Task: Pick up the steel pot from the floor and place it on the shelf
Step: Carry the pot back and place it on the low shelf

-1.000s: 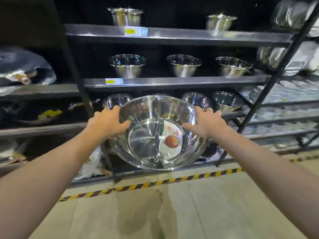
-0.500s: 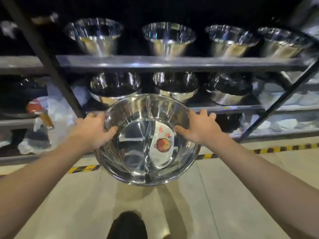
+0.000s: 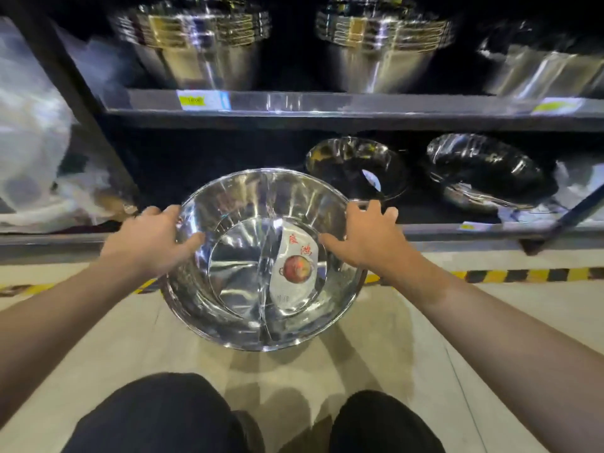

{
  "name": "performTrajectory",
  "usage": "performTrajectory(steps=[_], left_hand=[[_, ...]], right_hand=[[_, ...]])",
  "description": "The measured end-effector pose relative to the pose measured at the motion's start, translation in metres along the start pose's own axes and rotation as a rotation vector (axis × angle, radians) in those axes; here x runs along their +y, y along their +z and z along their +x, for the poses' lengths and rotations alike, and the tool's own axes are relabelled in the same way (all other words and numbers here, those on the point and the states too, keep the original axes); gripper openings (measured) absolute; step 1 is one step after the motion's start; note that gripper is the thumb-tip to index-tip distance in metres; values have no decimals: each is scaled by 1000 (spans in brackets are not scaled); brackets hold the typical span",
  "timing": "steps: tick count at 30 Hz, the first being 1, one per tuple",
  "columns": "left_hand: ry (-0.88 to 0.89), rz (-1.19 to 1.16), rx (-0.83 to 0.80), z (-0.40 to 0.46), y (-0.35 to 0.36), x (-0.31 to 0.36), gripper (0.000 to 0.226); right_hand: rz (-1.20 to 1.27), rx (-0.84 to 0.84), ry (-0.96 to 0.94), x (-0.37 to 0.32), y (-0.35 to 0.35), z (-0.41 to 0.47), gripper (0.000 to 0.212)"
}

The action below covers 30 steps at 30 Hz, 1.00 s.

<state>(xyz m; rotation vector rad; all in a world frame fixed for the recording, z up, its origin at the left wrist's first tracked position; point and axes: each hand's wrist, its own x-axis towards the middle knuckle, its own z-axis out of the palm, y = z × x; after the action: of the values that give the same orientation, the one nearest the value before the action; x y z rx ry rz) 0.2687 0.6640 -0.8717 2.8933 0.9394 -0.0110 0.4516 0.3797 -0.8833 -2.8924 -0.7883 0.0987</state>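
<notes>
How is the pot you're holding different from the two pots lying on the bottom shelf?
The held steel pot faces up, open and bare, with a divider and a paper label inside; the two shelf pots sit tilted and look wrapped in clear plastic. The left hand and right hand grip the held pot; nothing touches the shelf pots. All are shiny steel.

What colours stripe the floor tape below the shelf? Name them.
Yellow and black diagonal stripes on the floor tape, seen in the head view.

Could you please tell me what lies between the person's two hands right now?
In the head view, the steel pot lies between the left hand and right hand, each gripping its rim.
</notes>
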Motion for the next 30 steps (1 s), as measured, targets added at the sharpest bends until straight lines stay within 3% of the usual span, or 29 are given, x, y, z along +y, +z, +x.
performTrajectory(steps=[6,13,23,30], left_hand=[[-77,6,-102,19,38,-31,88],[-49,-5,-59,112,90,-64,90],[-45,-18,-68,211,114,-65,80],[-26,4,-90,213,107,-57,73]], right_hand=[[-5,-88,-53,-23,58,35,76],[-28,-110,-64,-46,118,120,76],[-127,-86,0,-54,130,213,86],[-84,-133,-111,-43,125,234,59]])
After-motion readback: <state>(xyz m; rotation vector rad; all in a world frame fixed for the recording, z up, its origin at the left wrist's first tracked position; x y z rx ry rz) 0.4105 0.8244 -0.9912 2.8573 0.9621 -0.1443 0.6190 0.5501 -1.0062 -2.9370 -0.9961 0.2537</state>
